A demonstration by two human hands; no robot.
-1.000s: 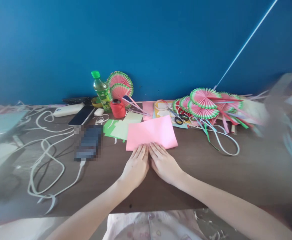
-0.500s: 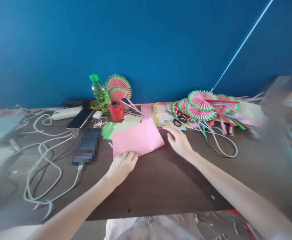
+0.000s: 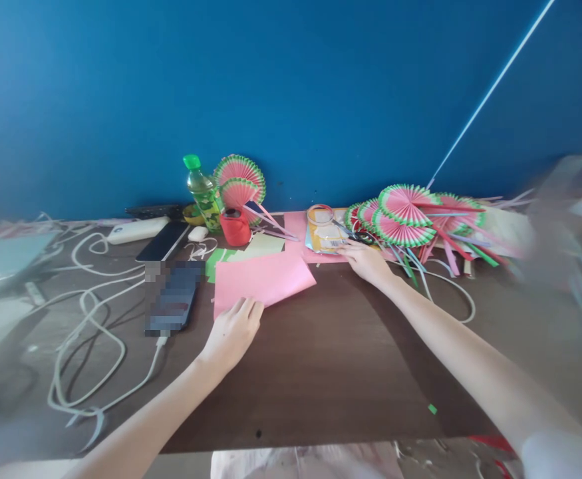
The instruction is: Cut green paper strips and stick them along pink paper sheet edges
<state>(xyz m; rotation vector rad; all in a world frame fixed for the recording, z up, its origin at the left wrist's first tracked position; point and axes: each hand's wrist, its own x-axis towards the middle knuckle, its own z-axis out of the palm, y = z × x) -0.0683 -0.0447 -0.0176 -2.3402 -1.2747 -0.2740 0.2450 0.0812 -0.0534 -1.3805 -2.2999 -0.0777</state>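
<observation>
My left hand is closed on the near edge of a sheet of pink paper, fingers over its front and the thumb hidden. The sheet's right corner sticks up a little from the table. My right hand is stretched out at the back of the table, fingers extended beside the dark-handled scissors. Its fingertips overlap the lower edge of a yellow packet with a barcode label. Whether they touch the scissors is hard to make out.
Folded pink-and-green paper fans are heaped at the back right, with more fans behind a red container. A green-capped bottle, a phone and looped white cable lie left. A blue wall closes the back.
My right hand has moved forward from beside the pink paper to the scissors and packet. My left hand has shifted slightly left with the paper, which lies lower now.
</observation>
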